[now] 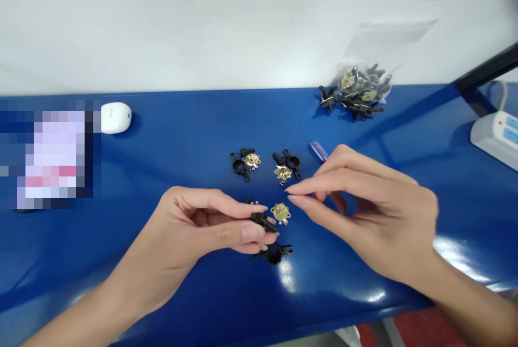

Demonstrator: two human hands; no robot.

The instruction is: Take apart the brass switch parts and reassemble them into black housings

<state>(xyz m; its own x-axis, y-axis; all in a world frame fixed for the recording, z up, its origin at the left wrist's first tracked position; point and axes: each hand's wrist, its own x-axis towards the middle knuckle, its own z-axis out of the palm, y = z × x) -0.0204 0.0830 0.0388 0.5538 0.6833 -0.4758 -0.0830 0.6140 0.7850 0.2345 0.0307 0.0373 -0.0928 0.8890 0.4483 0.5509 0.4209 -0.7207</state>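
Between its thumb and fingers, my left hand grips a small black plastic part with a short stem pointing right. My right hand is closed in a pinch just to the right; whatever its fingertips hold, if anything, is too small to make out. A round brass-coloured plate with a metal tab lies between the hands. Below the left fingers is a black plastic housing, partly covered by them. Small copper-coloured screws lie just beyond the right fingertips.
Two piles of parts, a left pile and a right pile, lie farther back. A purple screwdriver handle shows behind my right hand. Around stand a bag of parts, a white case, a blurred phone-like object and a power strip.
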